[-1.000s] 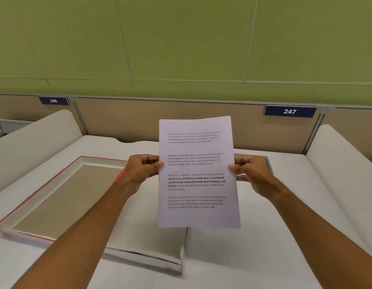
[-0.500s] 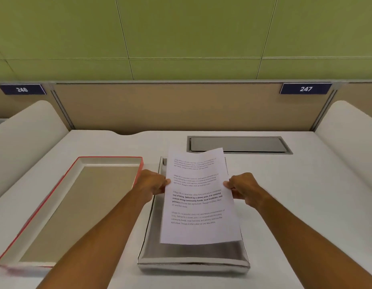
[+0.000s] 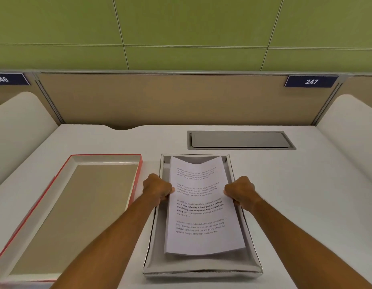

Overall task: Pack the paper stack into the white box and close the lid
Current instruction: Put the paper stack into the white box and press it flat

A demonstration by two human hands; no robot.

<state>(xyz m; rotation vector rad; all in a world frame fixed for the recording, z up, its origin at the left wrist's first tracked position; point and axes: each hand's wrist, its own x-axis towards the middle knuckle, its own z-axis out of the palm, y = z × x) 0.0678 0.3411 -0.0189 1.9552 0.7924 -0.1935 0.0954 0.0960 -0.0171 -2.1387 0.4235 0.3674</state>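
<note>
A stack of printed white paper (image 3: 201,207) hangs low inside the open white box (image 3: 201,268) in the middle of the desk. My left hand (image 3: 158,189) grips the stack's left edge and my right hand (image 3: 240,190) grips its right edge, both over the box's side walls. The stack sags a little at its far end. The box lid (image 3: 81,205), red outside and tan inside, lies upside down on the desk to the left of the box.
The white desk (image 3: 306,205) has curved white dividers on both sides and a tan back panel with labels 246 and 247. A grey recessed cable hatch (image 3: 240,139) sits behind the box.
The paper stack was held upright in front of me, then tipped flat and came down into the white box. My view has tilted down toward the desk.
</note>
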